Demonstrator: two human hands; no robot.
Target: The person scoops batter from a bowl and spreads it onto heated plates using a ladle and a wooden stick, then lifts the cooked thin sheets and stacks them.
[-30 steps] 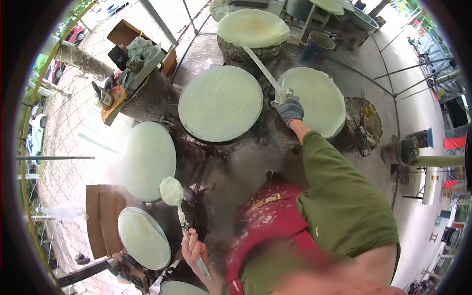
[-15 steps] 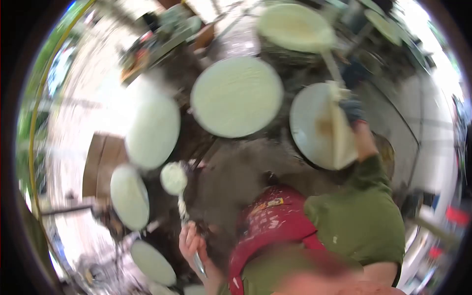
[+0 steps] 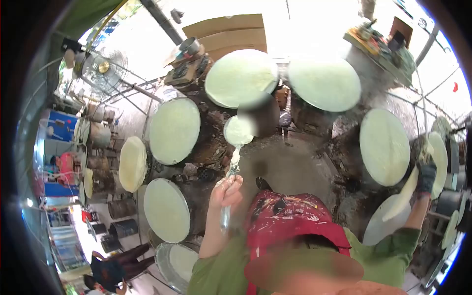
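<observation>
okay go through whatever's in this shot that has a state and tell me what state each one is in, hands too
left hand: bare, closed around the ladle handle.
ladle: head coated in pale batter, held up.
right hand: gloved, gripping a pale sheet.
pale sheet: lifted, hanging off the glove.
round steamer tops: covered with pale sheets.
fan: running or not, cannot tell.

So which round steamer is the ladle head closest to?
The top-centre steamer: the ladle in the left hand sits just below its rim.
</observation>
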